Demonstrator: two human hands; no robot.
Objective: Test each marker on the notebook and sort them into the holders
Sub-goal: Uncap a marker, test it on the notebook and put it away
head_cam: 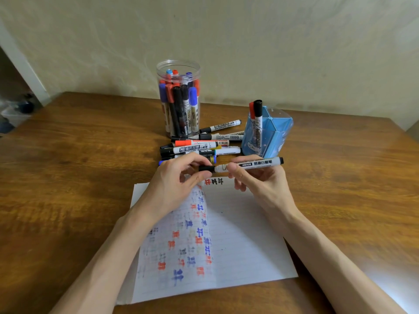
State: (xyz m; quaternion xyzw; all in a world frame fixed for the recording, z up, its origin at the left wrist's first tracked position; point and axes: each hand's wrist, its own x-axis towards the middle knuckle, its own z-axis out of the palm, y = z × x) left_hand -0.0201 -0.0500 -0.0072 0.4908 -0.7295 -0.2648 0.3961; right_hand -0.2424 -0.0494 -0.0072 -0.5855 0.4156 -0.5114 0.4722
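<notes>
Roughly, the work looks well past halfway, though not near its end. Take the open notebook (238, 234) on the wooden table (68, 155) as the marker for everything. Its left page is crowded with red, blue and dark test marks. Its right page is nearly bare, with only a few marks along the far edge.

Just above that far edge, on the left, the left hand (179, 177) pinches the black cap (206, 168) between thumb and curled fingertips. Beyond the notebook, to the left of centre, the clear jar (179, 98) stands packed with capped markers, which I take as already sorted.

Between the jar and the notebook's far edge lies a loose pile of markers (204, 148), about ten, not yet in any holder.

The black marker (256, 164) is held level over the far edge. The right hand (256, 180) grasps its barrel with thumb and fingers. The cap meets the barrel, but I cannot tell whether it is going on or coming off.

Beyond the notebook's right corner stands the blue holder (272, 134). It holds only two markers, one red and one black.

The pile and the marker in hand are what is left to do.
</notes>
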